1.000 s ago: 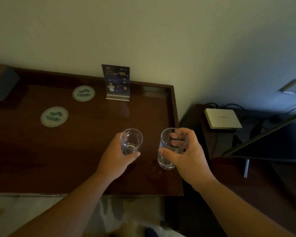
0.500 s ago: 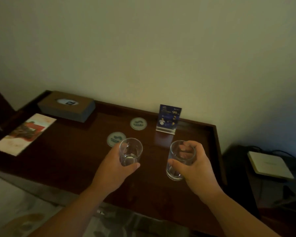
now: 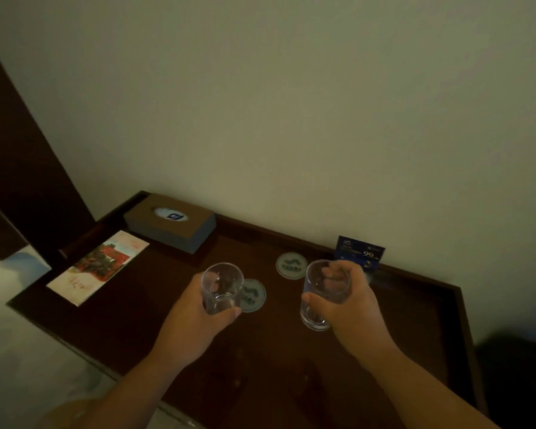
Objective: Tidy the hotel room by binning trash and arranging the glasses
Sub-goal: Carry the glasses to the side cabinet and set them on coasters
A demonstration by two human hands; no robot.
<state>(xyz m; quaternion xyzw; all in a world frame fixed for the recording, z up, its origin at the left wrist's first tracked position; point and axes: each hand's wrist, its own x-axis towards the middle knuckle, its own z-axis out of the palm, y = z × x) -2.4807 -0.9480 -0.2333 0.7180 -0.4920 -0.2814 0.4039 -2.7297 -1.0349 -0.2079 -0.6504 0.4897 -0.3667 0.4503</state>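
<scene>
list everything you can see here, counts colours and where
desk: 1, dark wood, against the wall
wall: 1, pale, behind the desk
tissue box: 1, brown top and grey sides, back left of desk
leaflet: 1, white and red, flat on desk's left end
sign: 1, blue, upright at the wall behind the right hand
coasters: 2, grey-green, round, flat on desk; near coaster partly behind the left glass, far coaster nearer the wall
glasses: 2, clear; left glass and right glass, both held over the desk
white fabric: left of desk, cannot tell what
left hand: grips left glass
right hand: grips right glass
</scene>
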